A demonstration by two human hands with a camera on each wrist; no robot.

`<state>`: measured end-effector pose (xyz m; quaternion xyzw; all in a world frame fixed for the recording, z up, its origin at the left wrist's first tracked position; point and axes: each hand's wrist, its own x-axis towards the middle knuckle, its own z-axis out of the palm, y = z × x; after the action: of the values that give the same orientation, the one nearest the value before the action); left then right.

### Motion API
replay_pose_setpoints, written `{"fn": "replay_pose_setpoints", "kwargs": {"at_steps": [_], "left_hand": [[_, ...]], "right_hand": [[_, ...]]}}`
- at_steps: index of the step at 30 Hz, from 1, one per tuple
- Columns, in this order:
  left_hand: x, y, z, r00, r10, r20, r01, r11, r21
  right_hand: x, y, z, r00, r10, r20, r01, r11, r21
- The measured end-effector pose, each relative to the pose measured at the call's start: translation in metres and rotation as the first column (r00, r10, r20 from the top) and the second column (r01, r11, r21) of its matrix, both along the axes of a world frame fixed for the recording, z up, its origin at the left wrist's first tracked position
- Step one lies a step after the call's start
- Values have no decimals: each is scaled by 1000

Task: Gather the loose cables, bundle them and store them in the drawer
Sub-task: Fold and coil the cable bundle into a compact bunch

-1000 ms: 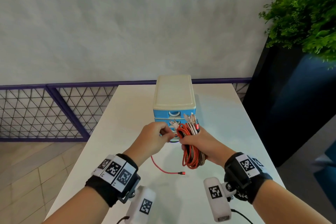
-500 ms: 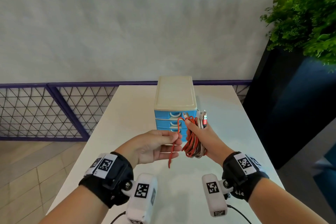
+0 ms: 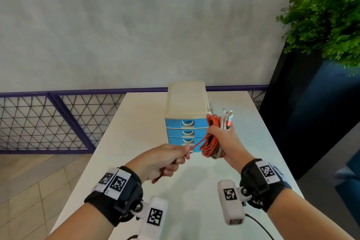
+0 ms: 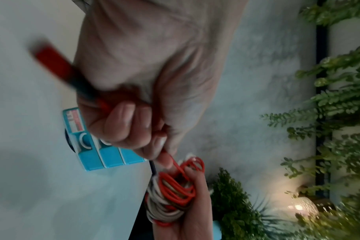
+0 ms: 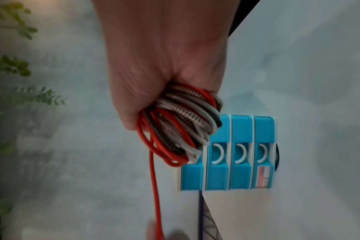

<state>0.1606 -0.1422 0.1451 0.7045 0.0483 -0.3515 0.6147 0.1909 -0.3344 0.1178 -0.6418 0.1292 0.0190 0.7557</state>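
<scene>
Half a second ago the red cable's free end hung slack below the left hand (image 3: 165, 161); now it is drawn taut between that hand and the coil (image 3: 211, 145), and the coil has been lifted a little higher and further right. From this it is judged that a wrap is being pulled tight around the bundle, so bundling is nearly done, while storing is not yet begun.

The coil is gripped in the closed right hand (image 3: 227, 140), held above the table (image 3: 136, 122) toward its far right part, just in front of the drawers (image 3: 186, 132). The red cable (image 3: 196, 144) is pinched in the curled left fingers, its plug end protruding below the fist.

Smooth red and grey rubbery strands and a braided metallic one are seen looped in an oval hank. The drawers are blue plastic with half-round pulls under a cream top; all appear shut.
</scene>
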Motion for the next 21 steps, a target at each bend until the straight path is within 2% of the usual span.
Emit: {"fn": "replay_pose_setpoints", "kwargs": {"at_steps": [3,5,6,8,9,11,15,18,21], "left_hand": [[-4,18,-7,987,-124,-99,125,992,9],[-6,25,-14,982,-163,-91,169,984,55],[-5,27,-16,984,-174,-28,176,976,124],[0,27,-19,958,-218,185,146,929,339],[4,25,-20,925,-238,295,94,897,431],[11,21,-20,852,-251,459,-22,859,511],[17,9,-11,711,-287,642,-113,854,507],[15,-3,-4,606,-280,745,-124,892,436],[13,-12,-2,576,-151,803,-207,924,322]], "right_hand": [[7,-17,6,991,-128,30,127,990,54],[8,-24,10,996,-89,13,88,993,75],[7,-27,12,999,-36,-4,36,997,71],[4,-28,15,994,100,-51,-97,993,65],[1,-27,15,984,165,-70,-160,984,73],[-3,-22,17,954,283,-93,-278,958,70],[-15,-7,17,900,413,-138,-416,910,9],[-20,4,16,871,476,-125,-472,879,62],[-24,12,12,858,506,-92,-485,855,186]]}}
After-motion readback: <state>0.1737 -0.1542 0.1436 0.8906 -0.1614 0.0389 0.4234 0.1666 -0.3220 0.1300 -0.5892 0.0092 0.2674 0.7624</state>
